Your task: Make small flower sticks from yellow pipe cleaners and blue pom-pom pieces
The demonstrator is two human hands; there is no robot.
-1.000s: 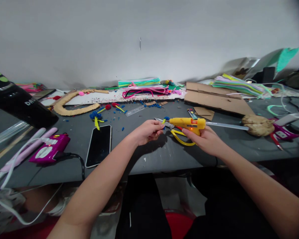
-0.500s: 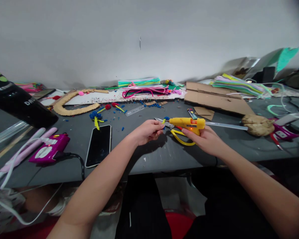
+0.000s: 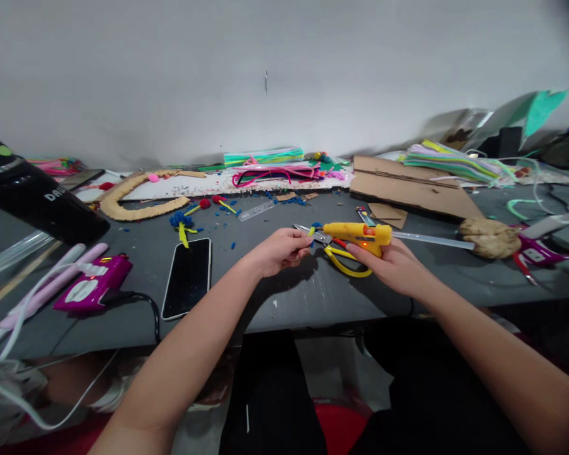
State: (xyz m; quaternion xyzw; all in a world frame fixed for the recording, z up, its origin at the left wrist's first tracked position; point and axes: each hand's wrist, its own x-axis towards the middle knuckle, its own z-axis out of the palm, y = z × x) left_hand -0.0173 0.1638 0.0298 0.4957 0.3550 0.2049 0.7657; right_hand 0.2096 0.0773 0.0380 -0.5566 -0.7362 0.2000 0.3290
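Note:
My left hand (image 3: 287, 251) pinches a short yellow pipe cleaner piece (image 3: 312, 232) with a blue tip. In my right hand (image 3: 394, 268) is a yellow hot glue gun (image 3: 358, 234), its nozzle pointing left at the blue tip; whether they touch I cannot tell. A small light glows on the gun and a long clear glue stick (image 3: 434, 239) sticks out of its back. Scissors with yellow handles (image 3: 348, 268) lie on the table just under the gun. Left of my left hand, a blue and yellow pipe cleaner flower (image 3: 183, 222) rests beside a phone (image 3: 188, 278).
Cardboard (image 3: 408, 189) and pipe cleaner bundles (image 3: 450, 161) lie at the back right. A C-shaped cardboard piece (image 3: 142, 212), a clear ruler (image 3: 256, 210) and blue scraps lie further back. A black bottle (image 3: 38, 199) and a purple power strip (image 3: 95, 284) stand left.
The glue gun has shifted very slightly to the right relative to the pinched piece. Otherwise both hands hold almost the same pose, and the view has moved a little.

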